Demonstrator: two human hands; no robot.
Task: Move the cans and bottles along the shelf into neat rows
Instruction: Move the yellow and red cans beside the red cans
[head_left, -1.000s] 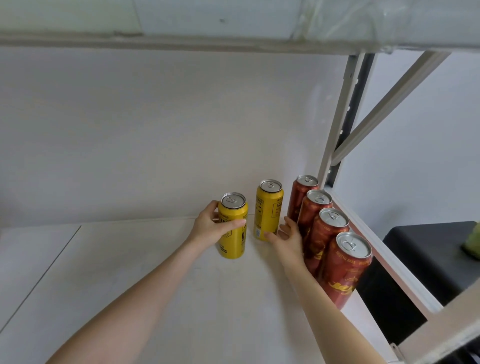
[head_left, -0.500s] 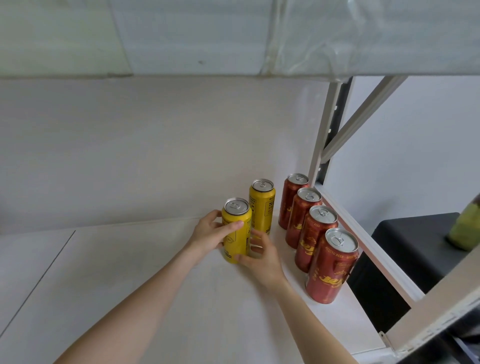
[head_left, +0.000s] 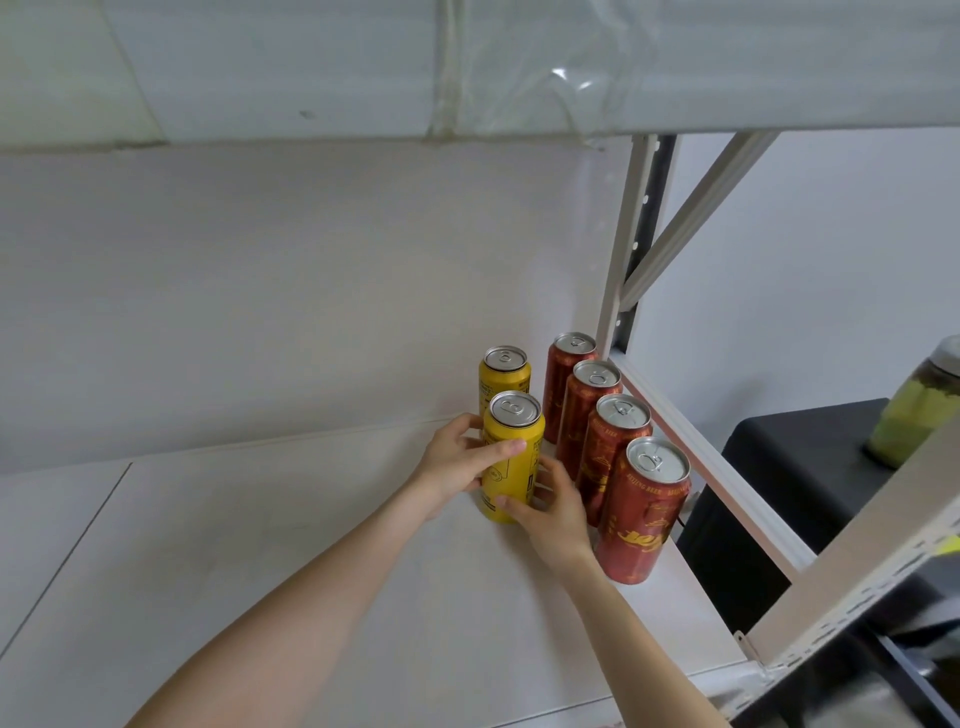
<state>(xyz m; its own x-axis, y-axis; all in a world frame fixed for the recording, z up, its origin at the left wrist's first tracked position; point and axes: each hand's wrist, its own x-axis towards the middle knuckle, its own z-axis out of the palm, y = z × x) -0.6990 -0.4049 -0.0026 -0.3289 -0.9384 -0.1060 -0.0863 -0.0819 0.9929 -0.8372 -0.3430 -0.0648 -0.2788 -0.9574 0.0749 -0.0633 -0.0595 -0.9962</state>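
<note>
Two hands hold the front yellow can (head_left: 511, 462), upright on the shelf (head_left: 260, 545). The left hand (head_left: 457, 467) closes its grip round it from 9 o'clock, and the right hand (head_left: 553, 514) curls round its base from 4 o'clock. The rear yellow can (head_left: 504, 376) stands at 12 o'clock, with four red cans (head_left: 605, 447) in a row at 3 o'clock.

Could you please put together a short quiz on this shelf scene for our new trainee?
1. How many red cans stand in the row along the right edge of the shelf?
2. True or false: the front yellow can lies on its side.
3. What grips the front yellow can? A) the left hand only; B) the right hand only; C) both hands.

Key: 1. four; 2. false, it stands upright; 3. C.
</note>
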